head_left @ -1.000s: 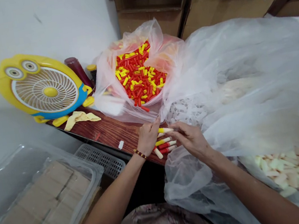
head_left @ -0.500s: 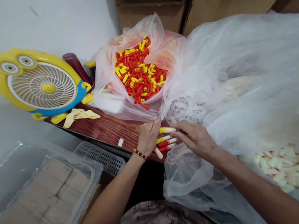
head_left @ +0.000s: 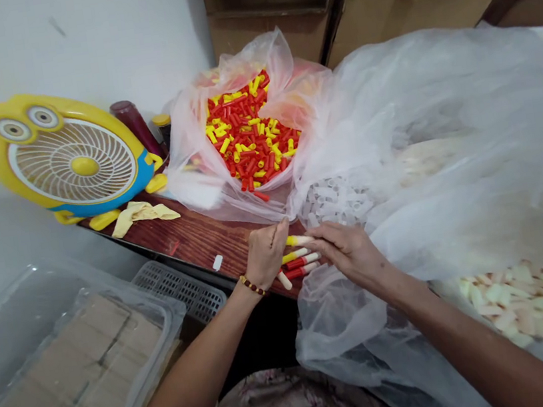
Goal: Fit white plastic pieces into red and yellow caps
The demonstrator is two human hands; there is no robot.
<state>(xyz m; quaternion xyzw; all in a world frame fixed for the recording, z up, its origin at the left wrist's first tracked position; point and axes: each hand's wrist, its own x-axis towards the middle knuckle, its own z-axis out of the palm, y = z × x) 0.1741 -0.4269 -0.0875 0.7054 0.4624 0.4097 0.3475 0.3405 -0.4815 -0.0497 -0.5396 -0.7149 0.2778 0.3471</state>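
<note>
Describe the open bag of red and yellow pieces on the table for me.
The thin clear plastic bag sits on the wooden table, its mouth spread open and crumpled. It holds a heap of small red and yellow tubes, more red than yellow. It leans on the big white bag to its right; cardboard boxes stand behind.

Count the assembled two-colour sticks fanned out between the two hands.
4 or so: a yellow-capped stick on top, another below, then two red-capped ones. The left hand may hide more.
</note>
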